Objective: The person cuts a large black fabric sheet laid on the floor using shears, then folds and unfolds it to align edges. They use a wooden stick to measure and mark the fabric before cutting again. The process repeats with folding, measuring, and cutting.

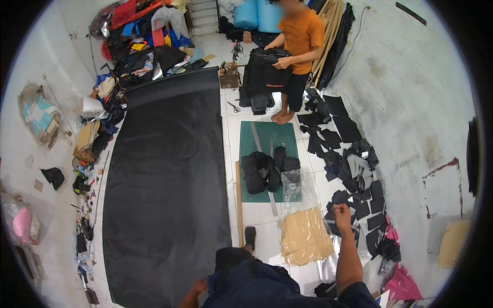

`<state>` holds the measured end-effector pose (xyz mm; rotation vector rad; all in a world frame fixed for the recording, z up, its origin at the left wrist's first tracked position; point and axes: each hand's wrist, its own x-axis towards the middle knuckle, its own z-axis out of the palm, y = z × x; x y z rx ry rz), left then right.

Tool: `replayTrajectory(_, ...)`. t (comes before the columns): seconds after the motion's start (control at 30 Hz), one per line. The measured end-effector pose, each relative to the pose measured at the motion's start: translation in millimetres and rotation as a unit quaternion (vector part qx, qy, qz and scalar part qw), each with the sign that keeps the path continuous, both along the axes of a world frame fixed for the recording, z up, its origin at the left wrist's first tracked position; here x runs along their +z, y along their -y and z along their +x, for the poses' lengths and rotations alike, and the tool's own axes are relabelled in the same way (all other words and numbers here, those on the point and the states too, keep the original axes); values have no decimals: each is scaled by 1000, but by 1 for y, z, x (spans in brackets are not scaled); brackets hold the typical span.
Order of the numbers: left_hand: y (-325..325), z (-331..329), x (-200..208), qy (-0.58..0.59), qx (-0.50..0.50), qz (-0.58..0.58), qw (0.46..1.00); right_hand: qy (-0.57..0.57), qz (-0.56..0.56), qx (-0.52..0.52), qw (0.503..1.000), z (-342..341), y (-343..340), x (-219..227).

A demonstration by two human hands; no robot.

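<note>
My right hand (342,214) is raised on the right, above the scattered black fabric pieces. Its fingers are curled closed, and what they hold, if anything, is too small to make out. My left hand (199,286) hangs low beside my body over the large black fabric sheet (167,195), its fingers partly hidden. Between my right hand and my foot lies a tan sheet in clear plastic (306,237). Ahead, bundled black fabric pieces (257,172) rest on a green cutting mat (269,134), with a clear plastic bag (292,190) at their side.
A person in an orange shirt (303,36) stands ahead, both hands on a black fabric item (262,66). Scissors (233,107) lie on the tiles. A cardboard tube (239,205) runs along the sheet. Black offcuts (354,169) line the right wall; a colourful heap (154,41) fills the far left.
</note>
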<state>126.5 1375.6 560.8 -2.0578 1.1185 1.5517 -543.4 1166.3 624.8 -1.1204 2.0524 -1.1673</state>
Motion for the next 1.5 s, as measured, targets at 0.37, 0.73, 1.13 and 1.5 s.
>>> replayTrajectory(0.37,319,-13,15,23,209,-248,946,339,388,106,851,-25,-121,-167)
replayTrajectory(0.73,471,-104,3,14,199,-169,965,-11,502,109,858,-91,175,-117)
replayTrajectory(1.13,570,-85,-112,-13,235,-31,971,-217,206,518,802,175,741,-52)
replayTrajectory(1.5,932,-93,11,-54,288,-256,921,-336,123,859,367,362,962,-26)
